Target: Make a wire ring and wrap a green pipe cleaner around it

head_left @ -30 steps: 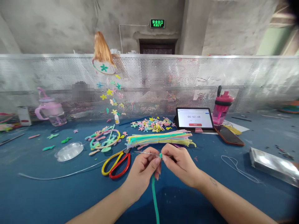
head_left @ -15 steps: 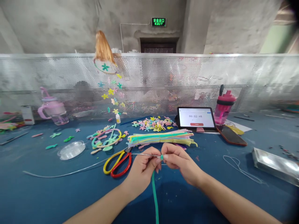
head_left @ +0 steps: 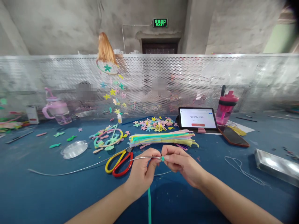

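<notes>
My left hand point(head_left: 141, 171) is closed in a pinch on a thin metal wire point(head_left: 139, 158), which sticks out to its left. My right hand point(head_left: 184, 165) pinches at the same spot, where a small green coil point(head_left: 163, 158) wraps the wire between my fingertips. A green pipe cleaner point(head_left: 149, 205) hangs from under my left hand towards the table's near edge. Another bit of wire shows below the fingers. Beside my left hand lie scissors point(head_left: 122, 166) with one yellow and one red handle. A bundle of pastel pipe cleaners point(head_left: 161, 138) rests just beyond both hands.
Small fuzzy flowers point(head_left: 154, 124) are heaped at the back, near a tablet point(head_left: 197, 118) showing a timer. A wrapped hoop point(head_left: 121, 134), a clear dish point(head_left: 74, 149), a phone point(head_left: 233, 136), a metal box point(head_left: 275, 165) and two bottles stand around. A flower mobile point(head_left: 107, 67) hangs before the perforated screen.
The green pipe cleaner's hanging part has swung left. My right fingers have curled in, and more wire shows below the hands. The view has shifted slightly.
</notes>
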`<control>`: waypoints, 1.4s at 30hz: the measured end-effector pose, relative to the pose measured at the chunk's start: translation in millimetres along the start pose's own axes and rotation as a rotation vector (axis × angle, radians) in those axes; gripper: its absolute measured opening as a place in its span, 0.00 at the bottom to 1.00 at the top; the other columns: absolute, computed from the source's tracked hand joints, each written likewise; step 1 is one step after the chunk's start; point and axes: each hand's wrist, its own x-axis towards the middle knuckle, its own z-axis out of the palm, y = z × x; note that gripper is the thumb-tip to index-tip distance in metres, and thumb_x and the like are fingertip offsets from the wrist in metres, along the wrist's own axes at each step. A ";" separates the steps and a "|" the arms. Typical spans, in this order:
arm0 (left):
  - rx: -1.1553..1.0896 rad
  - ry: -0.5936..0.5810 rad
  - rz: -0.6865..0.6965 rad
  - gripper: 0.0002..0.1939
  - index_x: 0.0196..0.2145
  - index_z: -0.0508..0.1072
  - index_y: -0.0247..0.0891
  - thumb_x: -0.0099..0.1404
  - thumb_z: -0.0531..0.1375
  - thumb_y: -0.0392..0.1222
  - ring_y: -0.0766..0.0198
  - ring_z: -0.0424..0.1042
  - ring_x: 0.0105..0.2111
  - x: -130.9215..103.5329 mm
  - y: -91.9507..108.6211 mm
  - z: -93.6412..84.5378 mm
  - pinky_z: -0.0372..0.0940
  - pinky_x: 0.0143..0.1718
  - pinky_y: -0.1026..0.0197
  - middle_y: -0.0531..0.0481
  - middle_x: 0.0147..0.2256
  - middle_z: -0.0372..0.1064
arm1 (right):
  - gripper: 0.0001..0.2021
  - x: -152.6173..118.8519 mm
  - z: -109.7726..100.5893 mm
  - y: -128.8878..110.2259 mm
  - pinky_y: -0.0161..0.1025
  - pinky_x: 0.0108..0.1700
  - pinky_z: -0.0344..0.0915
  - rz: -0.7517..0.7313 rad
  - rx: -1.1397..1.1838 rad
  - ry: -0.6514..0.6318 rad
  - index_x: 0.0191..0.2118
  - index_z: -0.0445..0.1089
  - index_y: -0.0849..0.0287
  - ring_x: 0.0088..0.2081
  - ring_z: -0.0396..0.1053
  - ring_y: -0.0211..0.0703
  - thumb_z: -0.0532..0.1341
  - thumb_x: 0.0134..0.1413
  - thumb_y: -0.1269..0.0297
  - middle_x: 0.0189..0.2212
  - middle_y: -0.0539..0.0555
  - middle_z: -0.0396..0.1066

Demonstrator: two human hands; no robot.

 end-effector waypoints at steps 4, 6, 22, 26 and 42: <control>-0.104 -0.100 -0.108 0.07 0.34 0.63 0.38 0.68 0.49 0.41 0.68 0.60 0.24 1.9 1.7 -0.3 0.56 0.26 0.66 0.54 0.25 0.60 | 0.06 0.3 -4.7 -1.8 0.33 0.21 0.36 -0.053 -0.050 0.005 0.26 0.59 0.61 0.18 0.39 0.30 0.57 0.50 0.66 0.16 0.42 0.47; -0.191 -0.187 -0.170 0.06 0.37 0.60 0.39 0.68 0.48 0.43 0.68 0.59 0.23 4.9 2.7 -2.0 0.56 0.25 0.66 0.55 0.24 0.58 | 0.07 0.9 -8.1 -2.7 0.33 0.22 0.37 -0.070 -0.083 0.009 0.26 0.59 0.60 0.18 0.39 0.30 0.57 0.51 0.65 0.16 0.41 0.45; 0.463 -0.544 -0.122 0.15 0.20 0.70 0.37 0.60 0.58 0.46 0.63 0.66 0.21 3.7 28.1 -48.8 0.58 0.24 0.64 0.50 0.19 0.67 | 0.08 3.9 -27.1 -5.0 0.33 0.23 0.39 -0.145 -0.233 -0.023 0.27 0.58 0.60 0.21 0.41 0.32 0.56 0.54 0.64 0.19 0.42 0.46; 0.206 -0.339 -0.213 0.21 0.17 0.68 0.37 0.65 0.53 0.49 0.69 0.61 0.17 35.3 38.6 -75.2 0.54 0.20 0.68 0.52 0.16 0.63 | 0.08 2.0 -27.8 -6.2 0.33 0.24 0.40 -0.131 -0.228 -0.052 0.27 0.58 0.60 0.21 0.41 0.31 0.56 0.53 0.65 0.19 0.42 0.46; -0.275 -0.893 -0.355 0.14 0.26 0.74 0.39 0.56 0.61 0.53 0.67 0.60 0.23 78.2 0.3 -36.2 0.57 0.26 0.65 0.53 0.22 0.65 | 0.08 -7.2 -24.1 -6.2 0.32 0.25 0.43 -0.124 -0.545 -0.141 0.28 0.59 0.59 0.24 0.45 0.33 0.53 0.57 0.64 0.21 0.45 0.49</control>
